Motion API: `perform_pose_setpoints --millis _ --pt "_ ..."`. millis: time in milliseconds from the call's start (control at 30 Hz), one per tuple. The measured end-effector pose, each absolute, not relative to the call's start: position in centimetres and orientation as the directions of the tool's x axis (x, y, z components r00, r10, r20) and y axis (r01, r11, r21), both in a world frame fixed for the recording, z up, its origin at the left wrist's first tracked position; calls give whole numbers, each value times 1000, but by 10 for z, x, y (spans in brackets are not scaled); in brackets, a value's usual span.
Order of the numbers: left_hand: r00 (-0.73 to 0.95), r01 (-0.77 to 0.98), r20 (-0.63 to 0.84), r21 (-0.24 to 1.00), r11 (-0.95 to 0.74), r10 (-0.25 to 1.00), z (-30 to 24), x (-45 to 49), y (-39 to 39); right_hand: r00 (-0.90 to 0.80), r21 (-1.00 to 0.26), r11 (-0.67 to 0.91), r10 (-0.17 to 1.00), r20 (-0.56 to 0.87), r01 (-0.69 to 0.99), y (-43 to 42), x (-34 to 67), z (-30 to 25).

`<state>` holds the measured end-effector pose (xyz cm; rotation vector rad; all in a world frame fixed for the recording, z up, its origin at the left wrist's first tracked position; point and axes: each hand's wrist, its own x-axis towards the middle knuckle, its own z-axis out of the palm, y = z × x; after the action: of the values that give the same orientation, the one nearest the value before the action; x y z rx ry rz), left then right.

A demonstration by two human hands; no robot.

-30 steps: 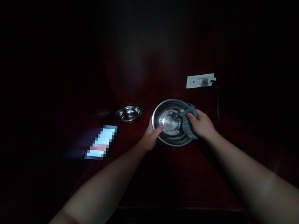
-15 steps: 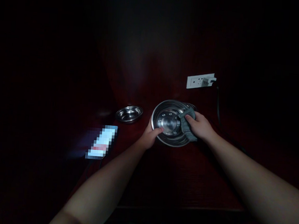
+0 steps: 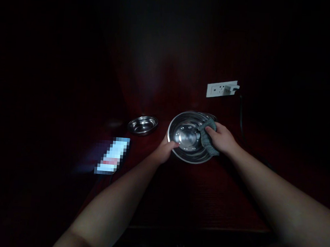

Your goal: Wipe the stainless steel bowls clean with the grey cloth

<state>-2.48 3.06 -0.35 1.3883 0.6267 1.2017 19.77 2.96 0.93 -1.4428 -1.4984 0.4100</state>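
Note:
A shiny steel bowl point(image 3: 187, 136) is tilted toward me above the dark red table. My left hand point(image 3: 165, 149) grips its left rim, the thumb inside and the other fingers hidden behind the wall. On the right side, my right hand point(image 3: 221, 137) is closed on a grey-green cloth point(image 3: 209, 136), which is folded over the bowl's right rim and presses against the wall. The right fingers behind the cloth and rim are out of sight. Left of the bowl, a smaller steel bowl point(image 3: 142, 125) rests upright on the table.
A lit phone-like screen point(image 3: 112, 156), pixelated, is at the left. On the back wall, a white socket panel point(image 3: 216, 90) holds a plug with a dark cable point(image 3: 241, 116) running down. The table's front edge point(image 3: 199, 229) crosses below my arms. Surroundings are very dark.
The held bowl and the cloth have shifted very slightly right and down. Both hands keep the same grips, and the smaller bowl stays put.

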Motion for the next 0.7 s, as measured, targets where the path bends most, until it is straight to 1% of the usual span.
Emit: perform_pose_setpoints --millis 233,433,700 --pt "349 -259 267 949 -182 898 -6 -26 32 195 -790 201 907 373 579 25 194 16" --pt "369 -276 251 949 -153 895 -7 -26 32 178 -765 218 900 398 606 25 195 16" --pt "413 -294 228 950 -107 882 -7 -27 30 179 -744 205 898 401 636 23 193 19"
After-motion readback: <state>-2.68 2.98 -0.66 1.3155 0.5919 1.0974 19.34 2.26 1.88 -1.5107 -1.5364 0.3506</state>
